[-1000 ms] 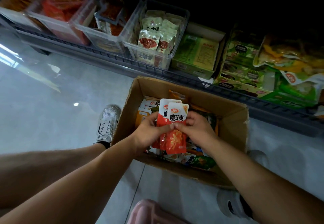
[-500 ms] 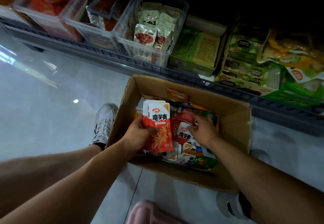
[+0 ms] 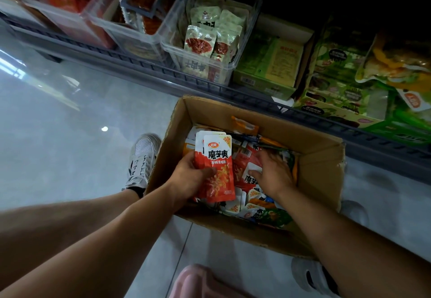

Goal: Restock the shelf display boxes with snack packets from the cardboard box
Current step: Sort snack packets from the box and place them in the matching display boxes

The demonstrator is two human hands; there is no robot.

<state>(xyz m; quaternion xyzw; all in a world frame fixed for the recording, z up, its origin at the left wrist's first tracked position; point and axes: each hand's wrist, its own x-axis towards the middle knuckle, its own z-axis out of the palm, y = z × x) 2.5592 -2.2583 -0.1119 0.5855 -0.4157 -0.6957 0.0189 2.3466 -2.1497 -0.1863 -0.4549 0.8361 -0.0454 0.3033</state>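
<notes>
An open cardboard box (image 3: 321, 155) sits on the floor before the shelf, holding several mixed snack packets. My left hand (image 3: 186, 176) grips a small stack of red-and-white snack packets (image 3: 218, 162) upright over the box's left side. My right hand (image 3: 272, 174) reaches down into the box, fingers spread over another red-and-white packet (image 3: 250, 177), thumb touching its edge; whether it grips it is unclear. On the shelf stand clear plastic display boxes: one with pale green packets (image 3: 210, 38), others with red packets (image 3: 70, 1).
The dark shelf rail (image 3: 163, 73) runs just behind the box. Green cardboard display cartons (image 3: 268, 64) and large green bags (image 3: 396, 68) fill the shelf's right. My shoes (image 3: 141, 160) flank the box on the grey tiled floor; a pink object (image 3: 198, 281) lies near my knees.
My right hand let go of the packet stack and went down into the box on the right. My left hand kept the stack and drew it slightly left.
</notes>
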